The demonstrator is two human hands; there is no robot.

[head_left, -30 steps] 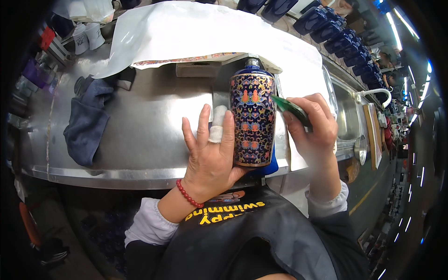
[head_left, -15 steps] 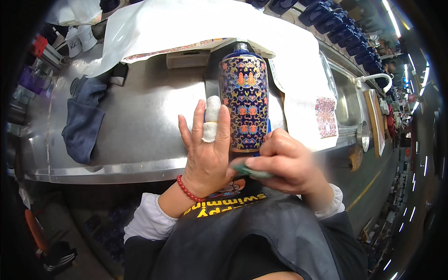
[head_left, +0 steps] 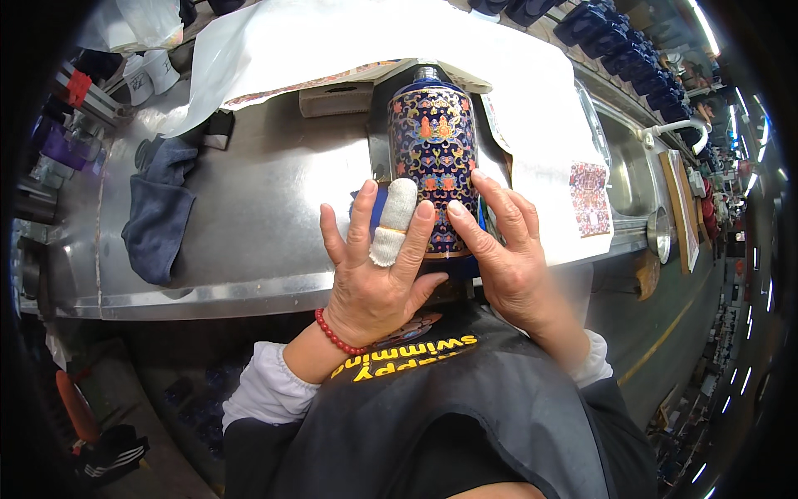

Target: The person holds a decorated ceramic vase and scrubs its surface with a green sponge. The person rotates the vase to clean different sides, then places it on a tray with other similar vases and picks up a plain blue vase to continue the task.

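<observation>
A dark blue bottle (head_left: 436,125) with a colourful floral pattern lies on its side, its neck pointing away from me. My left hand (head_left: 374,266) is open at its lower left side, fingers spread and fingertips at the bottle's edge. A white knitted finger cover (head_left: 396,220) with a yellow band sits on its middle finger. The fingers of my right hand (head_left: 511,254) are spread as well, with fingertips on the pattern near the bottle's lower right. No tool shows in either hand. Something blue (head_left: 370,214) shows partly behind my left fingers.
A metal worktop (head_left: 241,200) carries a grey-blue cloth (head_left: 158,212) on the left. White paper sheets (head_left: 532,108) with patterned prints surround the bottle's far end and right side. A sink (head_left: 623,158) is at the right. Several dark blue bottles (head_left: 619,58) line the far right.
My right hand held a small green piece near the bottle's base; now that hand is opened, without the piece, and laid on the pattern. My left hand has shifted slightly right, nearer the bottle.
</observation>
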